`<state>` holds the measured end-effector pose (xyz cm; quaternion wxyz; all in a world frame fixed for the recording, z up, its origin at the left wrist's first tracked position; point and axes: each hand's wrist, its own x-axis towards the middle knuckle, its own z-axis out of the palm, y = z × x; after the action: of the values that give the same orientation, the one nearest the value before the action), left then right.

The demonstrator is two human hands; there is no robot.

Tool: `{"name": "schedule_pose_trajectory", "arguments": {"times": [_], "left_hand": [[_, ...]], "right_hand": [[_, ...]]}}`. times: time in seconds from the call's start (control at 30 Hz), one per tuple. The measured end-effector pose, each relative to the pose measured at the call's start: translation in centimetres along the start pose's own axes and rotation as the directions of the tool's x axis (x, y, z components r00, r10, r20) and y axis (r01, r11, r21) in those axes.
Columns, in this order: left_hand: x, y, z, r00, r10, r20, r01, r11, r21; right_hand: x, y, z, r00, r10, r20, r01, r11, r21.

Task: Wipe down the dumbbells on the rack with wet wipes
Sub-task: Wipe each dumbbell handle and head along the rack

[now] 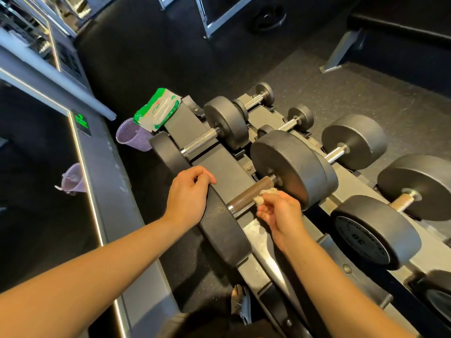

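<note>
A large black dumbbell (288, 164) lies across the top tier of the rack (219, 164), its brown knurled handle (251, 195) between two round heads. My right hand (280, 211) pinches a crumpled, soiled wet wipe (264, 195) against the handle's near side. My left hand (189, 191) rests on the rim of the dumbbell's left head (224, 230), fingers curled over it. A second dumbbell (224, 120) with a silver handle lies farther along the tier. The green and white wet wipe pack (158, 109) sits at the rack's far end.
More dumbbells (353, 140) fill the lower tier to the right, one marked 30 (373, 230). A purple mesh basket (133, 135) stands on the floor beside the rack. A mirror wall with a lit frame (83, 152) runs along the left. A bench (390, 25) stands at the far right.
</note>
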<state>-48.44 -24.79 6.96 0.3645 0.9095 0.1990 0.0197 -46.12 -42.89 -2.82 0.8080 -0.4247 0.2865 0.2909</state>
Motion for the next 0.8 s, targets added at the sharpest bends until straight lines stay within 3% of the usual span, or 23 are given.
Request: {"name": "schedule_pose_trajectory", "arguments": {"times": [0.07, 0.17, 0.27, 0.8], "left_hand": [[0.0, 0.0, 0.0, 1.0, 0.002, 0.004, -0.002, 1.0, -0.003], [0.0, 0.0, 0.1, 1.0, 0.01, -0.004, -0.01, 1.0, -0.008], [0.0, -0.1, 0.0, 1.0, 0.018, -0.007, -0.018, 1.0, -0.017], [-0.1, 0.0, 0.0, 1.0, -0.002, 0.011, 0.002, 0.999, -0.054]], "right_hand": [[-0.2, -0.2, 0.1, 1.0, 0.016, 0.024, -0.017, 0.998, 0.055], [-0.7, 0.0, 0.0, 0.992, 0.108, 0.061, -0.121, 0.949, 0.291], [-0.8, 0.0, 0.4, 0.984, 0.176, 0.014, -0.168, 0.911, 0.377], [-1.5, -0.7, 2.0, 0.975, 0.189, -0.113, -0.138, 0.923, 0.36]]}}
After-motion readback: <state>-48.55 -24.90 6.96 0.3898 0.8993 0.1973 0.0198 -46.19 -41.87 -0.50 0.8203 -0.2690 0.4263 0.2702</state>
